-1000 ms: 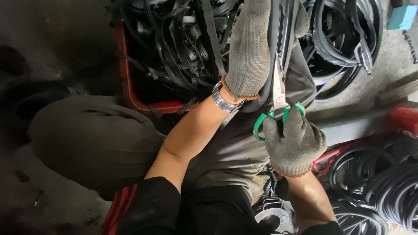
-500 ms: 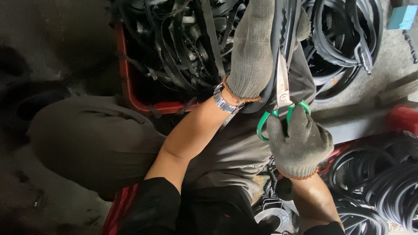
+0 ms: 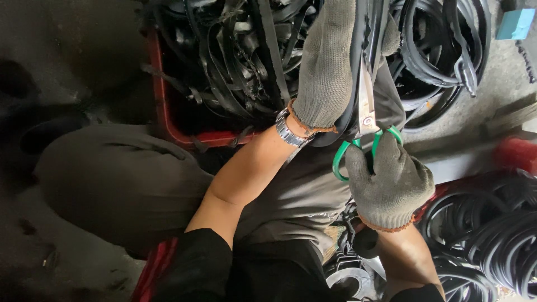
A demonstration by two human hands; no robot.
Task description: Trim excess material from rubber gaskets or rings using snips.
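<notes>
My left hand (image 3: 327, 61), in a grey knit glove with a metal watch at the wrist, grips a black rubber strip (image 3: 358, 67) that runs up out of the top of the view. Just below and to the right, my right hand (image 3: 389, 182), also gloved, holds green-handled scissors (image 3: 364, 131). The steel blades point up along the strip, right beside my left hand. Whether the blades are around the strip is hidden by the glove.
A red crate (image 3: 162, 117) full of tangled black rubber strips sits beyond my knees. More coiled black rubber rings (image 3: 492, 235) lie at the right, and further loops (image 3: 442, 50) at the top right. A small blue block (image 3: 517, 22) rests on the grey floor.
My right hand has shifted slightly right and up with the scissors, closer under my left hand. My left hand keeps its hold on the strip.
</notes>
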